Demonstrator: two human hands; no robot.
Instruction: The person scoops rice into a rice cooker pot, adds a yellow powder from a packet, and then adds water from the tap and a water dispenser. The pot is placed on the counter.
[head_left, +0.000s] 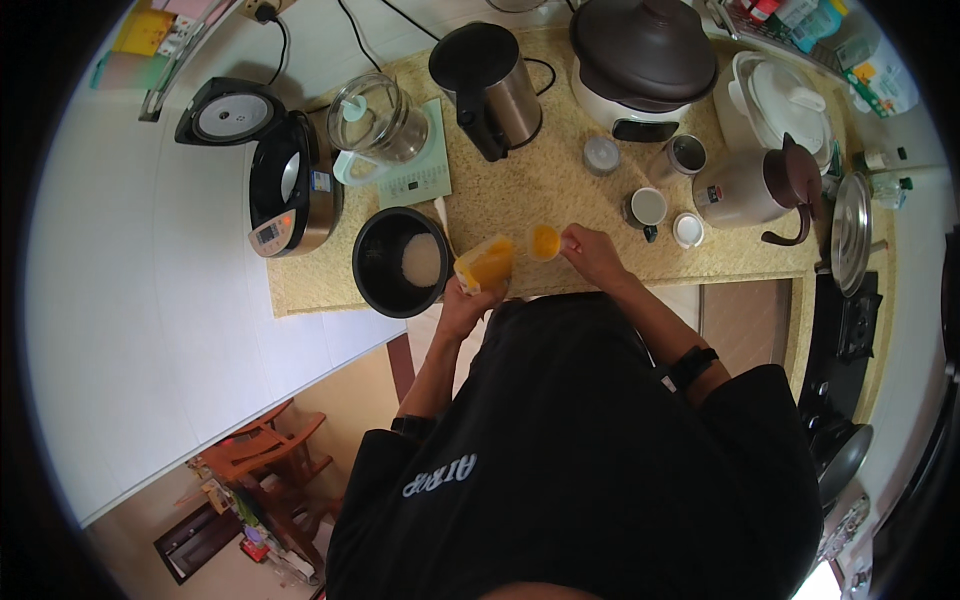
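My left hand (469, 306) grips a clear plastic bag of yellow grain (486, 264) at the counter's front edge. The bag is tilted, with its upper end toward the counter. In my right hand (594, 256) is the handle of a small clear measuring cup (545, 243) that has yellow grain in it. The cup is held just right of the bag, apart from it. Left of the bag stands a black rice cooker inner pot (364, 264), with white rice (422, 260) on its bottom.
An open-lidded rice cooker (326, 202), a glass kettle (409, 135) and a steel electric kettle (511, 101) stand behind. To the right are a mug (646, 208), a white lid (688, 230), a thermos jug (739, 191) and a large brown-lidded cooker (645, 52).
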